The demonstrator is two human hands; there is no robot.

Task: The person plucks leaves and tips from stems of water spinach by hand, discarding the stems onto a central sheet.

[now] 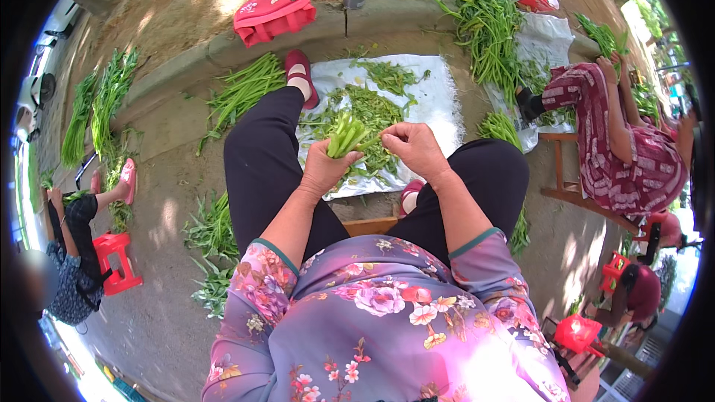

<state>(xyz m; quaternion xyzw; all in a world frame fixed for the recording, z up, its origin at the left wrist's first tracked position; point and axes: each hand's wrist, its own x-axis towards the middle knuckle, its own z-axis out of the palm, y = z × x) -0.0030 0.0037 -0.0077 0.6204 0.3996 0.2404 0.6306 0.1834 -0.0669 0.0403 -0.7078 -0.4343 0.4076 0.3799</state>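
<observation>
Your left hand (322, 170) has its fingers curled tight round a bunch (345, 135) of green stems, cut ends pointing up and away from you. Your right hand (414, 147) sits just beside it, thumb and fingertips pinched on a stem or leaf at the bunch's right edge; exactly what they grip is too small to tell.

The likely slip is in the left fist: the stems look smooth and stand loose at the top, so if you ease that grip while the right hand tugs, several could slide out together. A hard sideways pull could also snap a stem rather than strip it. Anything dropped should land on the sheet (436, 100), though a stem flicked wide would hit the bare ground.

The bunch is pale green, short, thick and blunt at the ends. It is held over your lap, between your knees, above the white sheet littered with leafy trimmings (372, 108). Longer uncut greens (242, 91) lie on the ground to your left, beyond your red shoe (300, 74)
</observation>
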